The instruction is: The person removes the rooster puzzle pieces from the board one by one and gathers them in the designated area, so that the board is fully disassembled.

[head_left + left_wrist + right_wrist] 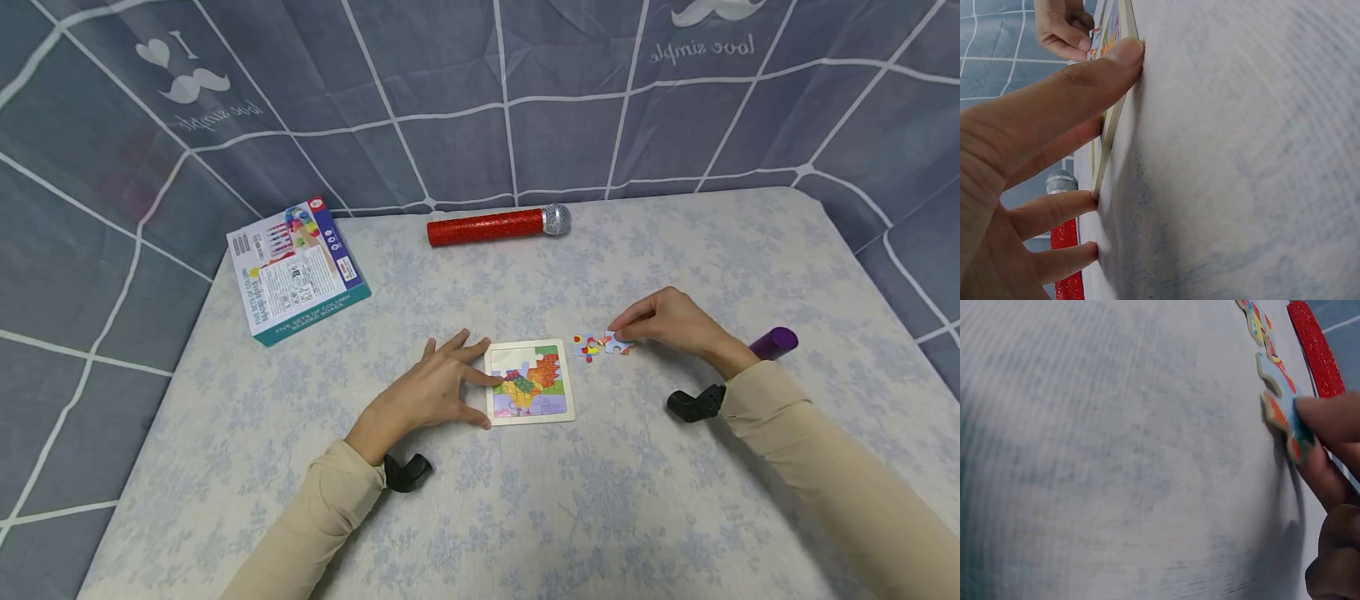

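A small square jigsaw puzzle in a pale wooden frame (568, 392) lies on the table, its picture part filled, with a bare patch at the upper left. My left hand (431, 385) rests along the frame's left side, fingers spread. Its index fingertip touches the picture, while the thumb (1079, 94) lies at the near corner. Right of the frame, my right hand (671, 322) pinches a puzzle piece (1290, 419) between thumb and index finger, low over the cloth. More colourful loose pieces (588, 347) lie just left of those fingertips.
A red glitter microphone (487, 227) lies at the back of the table. At the back left is a teal-edged toy box (300, 271). A purple cylinder (776, 342) stands beside the right wrist. Behind hangs a grey checked curtain (450, 100).
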A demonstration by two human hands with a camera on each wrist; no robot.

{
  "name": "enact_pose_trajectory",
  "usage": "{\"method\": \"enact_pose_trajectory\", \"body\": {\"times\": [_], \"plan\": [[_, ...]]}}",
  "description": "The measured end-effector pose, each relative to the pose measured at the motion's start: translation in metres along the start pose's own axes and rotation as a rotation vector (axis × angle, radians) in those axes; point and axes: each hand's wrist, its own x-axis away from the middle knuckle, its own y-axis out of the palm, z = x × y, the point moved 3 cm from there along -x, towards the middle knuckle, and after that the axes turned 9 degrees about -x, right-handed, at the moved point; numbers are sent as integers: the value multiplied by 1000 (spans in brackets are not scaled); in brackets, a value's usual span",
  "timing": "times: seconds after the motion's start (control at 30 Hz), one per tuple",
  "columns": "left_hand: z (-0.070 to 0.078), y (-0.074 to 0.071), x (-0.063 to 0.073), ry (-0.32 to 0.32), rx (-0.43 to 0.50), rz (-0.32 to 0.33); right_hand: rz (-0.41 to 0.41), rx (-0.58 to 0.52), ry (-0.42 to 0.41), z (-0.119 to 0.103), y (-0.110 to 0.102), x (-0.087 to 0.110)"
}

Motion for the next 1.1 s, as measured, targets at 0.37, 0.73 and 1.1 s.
{"method": "enact_pose_trajectory", "body": {"times": [0.37, 0.73, 1.1], "plan": [[-1, 1, 0, -2, 2, -5, -9, 131, -53, -12, -1, -6], [-1, 2, 0, 5, -6, 2, -5, 153, -67, -14, 0, -7], [-1, 2, 0, -2, -5, -4, 29, 153, -56, -14, 3, -6]]}}
